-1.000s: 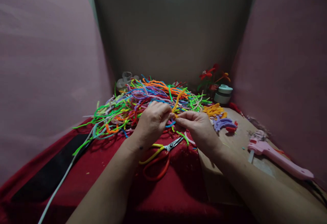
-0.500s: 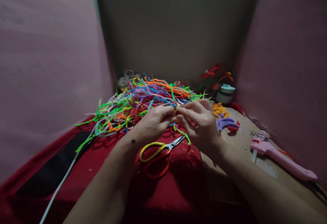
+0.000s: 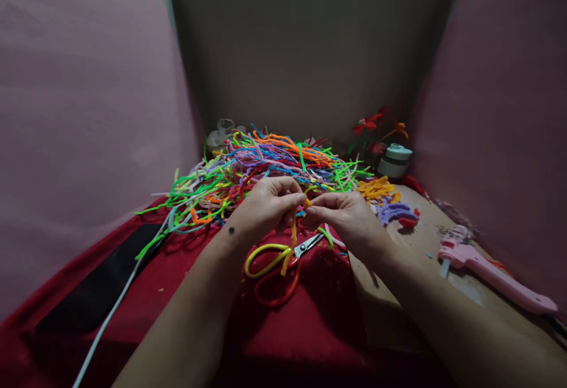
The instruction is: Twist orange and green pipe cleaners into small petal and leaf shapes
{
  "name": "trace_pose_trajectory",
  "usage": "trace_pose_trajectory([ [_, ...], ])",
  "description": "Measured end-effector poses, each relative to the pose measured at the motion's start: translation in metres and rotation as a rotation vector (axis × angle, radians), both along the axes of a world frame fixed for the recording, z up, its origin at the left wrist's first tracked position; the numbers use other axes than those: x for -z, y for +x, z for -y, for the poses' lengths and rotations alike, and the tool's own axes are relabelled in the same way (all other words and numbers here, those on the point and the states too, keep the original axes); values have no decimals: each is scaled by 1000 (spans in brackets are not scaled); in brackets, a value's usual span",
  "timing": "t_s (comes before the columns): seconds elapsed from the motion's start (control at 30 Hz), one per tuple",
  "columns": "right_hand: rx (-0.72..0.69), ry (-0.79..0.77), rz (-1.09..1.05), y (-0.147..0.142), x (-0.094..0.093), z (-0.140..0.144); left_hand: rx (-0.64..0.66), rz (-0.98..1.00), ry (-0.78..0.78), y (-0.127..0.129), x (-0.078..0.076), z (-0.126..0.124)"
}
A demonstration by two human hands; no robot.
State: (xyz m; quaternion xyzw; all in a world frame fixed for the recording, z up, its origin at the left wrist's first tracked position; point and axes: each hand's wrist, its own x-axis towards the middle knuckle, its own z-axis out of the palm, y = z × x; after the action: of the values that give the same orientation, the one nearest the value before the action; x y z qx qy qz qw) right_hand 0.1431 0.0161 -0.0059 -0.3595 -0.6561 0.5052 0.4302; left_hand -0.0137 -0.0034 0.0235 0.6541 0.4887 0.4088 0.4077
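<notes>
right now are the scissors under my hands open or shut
Shut, or very nearly: the scissors lie flat on the red cloth with the blades together in one narrow point and the yellow and orange handle loops close together.

Orange-yellow pipe cleaner [image 3: 293, 235]: thin fuzzy stem, upper end pinched between fingertips of left hand [image 3: 266, 208] and right hand [image 3: 343, 215], which meet just above it. Free length hangs nearly straight down from pinch point, slightly bent, lower tip ending over yellow handle loop of scissors [image 3: 277, 267]. Whether tip touches scissors cannot be told. Stem held above red cloth, just in front of multicoloured pile.
</notes>
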Motion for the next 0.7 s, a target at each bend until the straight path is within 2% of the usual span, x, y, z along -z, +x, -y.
trace_pose_trajectory([
  [0.23,-66,-175,-211,-5,-3,5,-55,130,29,8,2,-2],
  [0.37,-79,-229,-241,-5,2,2,-66,190,21,13,5,-1],
  [0.47,-119,-293,-281,-5,9,-3,-87,159,58,15,11,-3],
  [0.6,-62,-280,-310,-5,14,-7,-163,71,208,14,16,-7],
  [0.7,-47,-238,-322,-5,14,-6,-133,109,144,11,13,-7],
])
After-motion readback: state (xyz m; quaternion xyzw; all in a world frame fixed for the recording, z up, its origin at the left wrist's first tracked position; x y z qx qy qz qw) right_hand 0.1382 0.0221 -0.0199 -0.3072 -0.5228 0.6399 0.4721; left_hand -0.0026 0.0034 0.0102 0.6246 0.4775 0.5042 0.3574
